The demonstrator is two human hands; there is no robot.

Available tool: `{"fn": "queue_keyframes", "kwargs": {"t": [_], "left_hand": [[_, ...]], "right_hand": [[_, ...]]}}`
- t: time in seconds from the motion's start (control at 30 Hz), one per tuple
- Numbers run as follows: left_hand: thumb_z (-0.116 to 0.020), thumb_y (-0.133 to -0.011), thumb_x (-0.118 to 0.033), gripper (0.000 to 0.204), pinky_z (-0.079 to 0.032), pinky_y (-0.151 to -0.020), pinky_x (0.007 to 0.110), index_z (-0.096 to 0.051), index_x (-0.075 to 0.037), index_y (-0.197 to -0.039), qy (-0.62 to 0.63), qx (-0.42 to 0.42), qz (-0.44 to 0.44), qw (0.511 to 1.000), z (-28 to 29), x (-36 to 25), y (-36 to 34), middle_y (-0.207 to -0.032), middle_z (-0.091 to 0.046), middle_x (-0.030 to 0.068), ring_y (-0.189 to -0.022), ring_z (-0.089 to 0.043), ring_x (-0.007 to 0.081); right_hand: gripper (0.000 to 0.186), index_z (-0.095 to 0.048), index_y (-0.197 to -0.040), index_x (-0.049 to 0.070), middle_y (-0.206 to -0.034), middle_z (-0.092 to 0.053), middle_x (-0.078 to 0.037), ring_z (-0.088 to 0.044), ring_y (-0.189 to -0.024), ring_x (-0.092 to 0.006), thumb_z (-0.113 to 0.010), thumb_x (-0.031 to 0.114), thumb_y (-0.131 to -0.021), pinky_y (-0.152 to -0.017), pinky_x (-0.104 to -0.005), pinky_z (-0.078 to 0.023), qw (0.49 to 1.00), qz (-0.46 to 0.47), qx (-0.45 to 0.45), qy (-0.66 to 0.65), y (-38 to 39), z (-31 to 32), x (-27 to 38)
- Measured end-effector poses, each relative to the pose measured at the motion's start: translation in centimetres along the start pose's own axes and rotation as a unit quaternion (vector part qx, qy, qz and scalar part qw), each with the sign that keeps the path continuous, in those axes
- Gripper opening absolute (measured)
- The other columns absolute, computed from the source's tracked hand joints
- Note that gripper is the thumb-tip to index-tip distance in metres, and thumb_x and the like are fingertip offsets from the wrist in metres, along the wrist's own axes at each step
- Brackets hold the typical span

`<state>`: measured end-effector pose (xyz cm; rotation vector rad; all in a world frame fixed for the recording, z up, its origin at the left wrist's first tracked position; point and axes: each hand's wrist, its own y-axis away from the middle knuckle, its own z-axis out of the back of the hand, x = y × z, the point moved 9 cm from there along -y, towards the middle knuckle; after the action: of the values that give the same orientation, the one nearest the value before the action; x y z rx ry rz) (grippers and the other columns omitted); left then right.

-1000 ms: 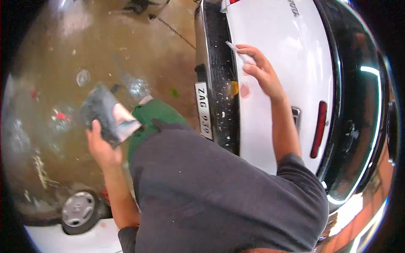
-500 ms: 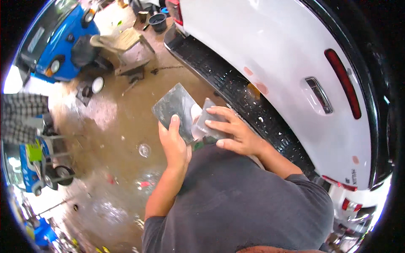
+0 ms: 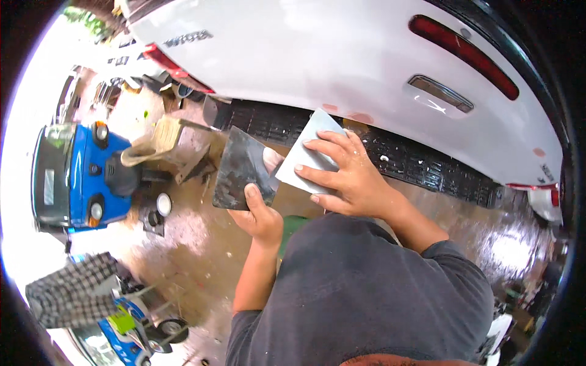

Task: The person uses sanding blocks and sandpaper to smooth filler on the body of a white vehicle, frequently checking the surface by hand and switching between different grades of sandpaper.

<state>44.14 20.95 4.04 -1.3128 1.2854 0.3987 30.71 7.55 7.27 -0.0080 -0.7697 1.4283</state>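
My left hand grips a dark, smeared flat plate by its lower edge, thumb on top. A pinkish-white dab of what looks like filler paste lies at the plate's right side. In my right hand is a flat, pale grey rectangular spreader, fingers spread across its upper face and its left edge close by the plate. Whether the two touch I cannot tell. Beyond both hands stands a white vehicle's tailgate with pinkish patches near its lower edge.
Below the tailgate runs a black step bumper. To the left are a beige plastic chair, a blue vehicle and a checked cloth. The brown floor looks wet and shiny.
My view has turned, so the tailgate now lies across the top. The spreader has tilted, showing a paler, broader face. Both hands keep their hold.
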Motion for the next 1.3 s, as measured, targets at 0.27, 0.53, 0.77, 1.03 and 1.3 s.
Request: {"fn": "queue_keyframes", "kwargs": {"t": [0.27,0.53,0.77,1.03,1.3], "left_hand": [[-0.049,-0.099,-0.015,0.041,-0.049,-0.1,0.044,-0.053,0.016,-0.126,-0.044,0.09,0.003,0.995,-3.6,1.1,-4.6,-0.13,-0.06,0.0229,-0.116,-0.061,0.033],[-0.06,-0.097,-0.014,0.055,-0.045,-0.105,0.046,-0.039,0.006,-0.145,0.025,0.129,0.002,0.991,0.7,4.8,-10.5,-0.144,-0.047,0.023,-0.127,-0.052,0.0327],[-0.056,-0.098,-0.008,0.05,-0.046,-0.103,0.042,-0.04,0.004,-0.143,-0.041,0.366,0.438,0.82,6.1,21.8,-3.2,-0.135,-0.053,0.0172,-0.12,-0.056,0.0293],[-0.058,-0.099,-0.014,0.029,-0.053,-0.093,0.04,-0.059,-0.001,-0.126,-0.153,0.345,0.754,0.537,21.0,40.6,14.2,-0.118,-0.068,0.0096,-0.104,-0.066,0.0238],[-0.059,-0.098,-0.016,0.031,-0.05,-0.103,0.047,-0.061,-0.002,-0.125,-0.102,0.193,0.852,0.476,33.8,47.0,25.4,-0.119,-0.068,0.0122,-0.11,-0.065,0.0297]], "right_hand": [[0.055,-0.063,-0.135,0.017,-0.146,-0.048,-0.013,-0.039,-0.14,-0.0347,-0.074,0.028,-0.082,-0.112,-0.0524,-0.03,0.974,-0.11,0.048,-0.194,2.5,-6.1,-3.4],[0.085,-0.038,-0.151,0.011,-0.148,-0.048,-0.014,-0.049,-0.134,-0.0355,-0.074,0.048,-0.084,-0.108,-0.068,-0.037,0.359,-0.151,-0.291,-0.874,6.5,-13.5,-6.2],[0.086,-0.039,-0.15,0.01,-0.146,-0.049,-0.014,-0.048,-0.135,-0.0332,-0.078,0.032,-0.077,-0.111,-0.0607,-0.039,0.411,-0.126,-0.498,-0.753,10.8,-15.1,-6.6],[0.067,-0.056,-0.133,0.015,-0.149,-0.039,-0.015,-0.036,-0.141,-0.0346,-0.082,0.028,-0.073,-0.116,-0.0544,-0.025,0.773,-0.437,-0.444,0.122,17.6,-13.0,-14.6],[0.055,-0.062,-0.125,0.025,-0.143,-0.04,-0.009,-0.035,-0.138,-0.032,-0.083,0.033,-0.075,-0.107,-0.0693,-0.026,0.793,-0.423,-0.331,0.286,15.4,-18.1,-24.3]]}}
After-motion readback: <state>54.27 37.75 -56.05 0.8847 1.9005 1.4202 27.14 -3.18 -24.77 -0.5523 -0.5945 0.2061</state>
